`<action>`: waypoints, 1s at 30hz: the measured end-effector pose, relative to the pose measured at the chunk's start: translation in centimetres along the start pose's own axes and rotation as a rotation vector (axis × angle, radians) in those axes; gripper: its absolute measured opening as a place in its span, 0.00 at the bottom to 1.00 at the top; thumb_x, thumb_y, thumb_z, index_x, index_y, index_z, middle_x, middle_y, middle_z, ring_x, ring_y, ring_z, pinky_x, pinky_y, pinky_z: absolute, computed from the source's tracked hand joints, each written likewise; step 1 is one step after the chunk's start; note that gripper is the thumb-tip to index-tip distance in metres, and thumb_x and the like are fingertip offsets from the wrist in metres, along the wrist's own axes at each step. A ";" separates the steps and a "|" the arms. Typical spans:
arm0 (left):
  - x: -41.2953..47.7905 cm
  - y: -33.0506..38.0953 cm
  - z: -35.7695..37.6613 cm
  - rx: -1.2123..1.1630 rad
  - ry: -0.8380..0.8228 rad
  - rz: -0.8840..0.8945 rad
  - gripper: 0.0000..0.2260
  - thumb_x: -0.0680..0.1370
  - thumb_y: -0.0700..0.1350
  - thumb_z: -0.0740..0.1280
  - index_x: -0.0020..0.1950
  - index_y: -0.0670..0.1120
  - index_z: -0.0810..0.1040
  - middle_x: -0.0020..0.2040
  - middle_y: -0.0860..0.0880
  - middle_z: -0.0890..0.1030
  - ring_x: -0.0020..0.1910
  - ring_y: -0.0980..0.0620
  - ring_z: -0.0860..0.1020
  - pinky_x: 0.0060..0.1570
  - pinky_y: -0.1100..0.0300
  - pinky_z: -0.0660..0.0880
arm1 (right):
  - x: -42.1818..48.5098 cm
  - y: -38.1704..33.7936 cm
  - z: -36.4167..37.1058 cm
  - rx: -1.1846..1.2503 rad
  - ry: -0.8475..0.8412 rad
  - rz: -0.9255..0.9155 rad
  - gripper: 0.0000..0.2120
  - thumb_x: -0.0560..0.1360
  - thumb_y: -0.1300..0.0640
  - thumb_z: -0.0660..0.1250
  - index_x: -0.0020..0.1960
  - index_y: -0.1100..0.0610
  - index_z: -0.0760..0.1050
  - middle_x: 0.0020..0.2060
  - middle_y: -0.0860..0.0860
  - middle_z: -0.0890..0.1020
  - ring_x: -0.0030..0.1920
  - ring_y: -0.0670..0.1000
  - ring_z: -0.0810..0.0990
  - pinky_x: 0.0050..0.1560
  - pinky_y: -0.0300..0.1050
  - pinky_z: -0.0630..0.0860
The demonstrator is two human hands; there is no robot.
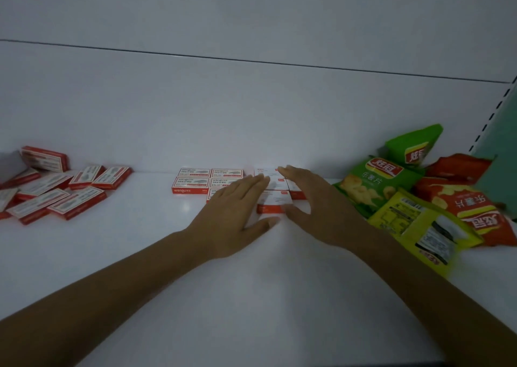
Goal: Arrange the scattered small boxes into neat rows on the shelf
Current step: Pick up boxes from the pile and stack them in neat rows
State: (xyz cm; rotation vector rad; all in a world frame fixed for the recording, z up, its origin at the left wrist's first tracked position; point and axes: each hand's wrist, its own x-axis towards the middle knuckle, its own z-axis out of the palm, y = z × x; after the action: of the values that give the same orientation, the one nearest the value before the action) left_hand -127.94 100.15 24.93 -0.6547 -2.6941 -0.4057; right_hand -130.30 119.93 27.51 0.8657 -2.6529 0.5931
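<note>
Several small red-and-white boxes lie flat in neat rows [195,180] at the middle back of the white shelf [140,254]. A loose heap of the same boxes [56,193] is scattered at the far left. My left hand [232,215] lies flat with fingers together on the left side of the rows. My right hand [316,207] lies flat on their right side. Between the two hands a front box [274,201] and two behind it show. Neither hand grips a box; both press against the block's sides.
Snack bags are piled at the right: green chip bags [372,184], a red one [475,207] and a yellow one [419,226]. The shelf's white back wall [251,115] stands directly behind the boxes. A perforated upright [498,109] marks the right end.
</note>
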 end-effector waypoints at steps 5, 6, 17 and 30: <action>-2.1 -1.7 -3.7 0.149 -0.002 0.048 0.35 0.75 0.68 0.43 0.75 0.49 0.57 0.75 0.49 0.61 0.73 0.49 0.60 0.70 0.51 0.59 | 1.8 -3.3 -0.3 -0.043 -0.076 -0.099 0.34 0.74 0.47 0.66 0.74 0.50 0.53 0.72 0.47 0.64 0.69 0.48 0.63 0.68 0.45 0.59; -2.9 -2.5 -4.3 0.176 -0.001 0.027 0.34 0.76 0.68 0.43 0.75 0.49 0.57 0.75 0.49 0.62 0.73 0.48 0.60 0.70 0.50 0.59 | 2.4 -4.1 0.0 -0.048 -0.089 -0.124 0.34 0.74 0.46 0.65 0.74 0.50 0.54 0.72 0.47 0.63 0.70 0.49 0.63 0.69 0.47 0.60; -17.8 -9.9 -12.0 0.226 0.061 -0.374 0.28 0.76 0.65 0.52 0.72 0.53 0.63 0.70 0.53 0.69 0.68 0.51 0.69 0.64 0.56 0.63 | 10.9 -18.9 6.9 -0.030 -0.292 -0.479 0.30 0.75 0.42 0.61 0.74 0.45 0.54 0.74 0.44 0.58 0.73 0.47 0.57 0.71 0.46 0.54; -29.7 -17.1 -18.2 0.256 0.127 -0.681 0.31 0.73 0.63 0.63 0.73 0.56 0.59 0.71 0.54 0.67 0.68 0.52 0.67 0.60 0.61 0.65 | 13.5 -34.3 16.1 0.101 -0.294 -0.668 0.27 0.73 0.41 0.65 0.69 0.46 0.63 0.66 0.46 0.73 0.64 0.49 0.71 0.64 0.50 0.66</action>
State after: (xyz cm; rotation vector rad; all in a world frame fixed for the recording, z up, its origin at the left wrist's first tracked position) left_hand -106.74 67.64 26.57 0.3654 -2.7081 -0.2379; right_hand -122.13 80.56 28.71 1.8749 -2.3420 0.4479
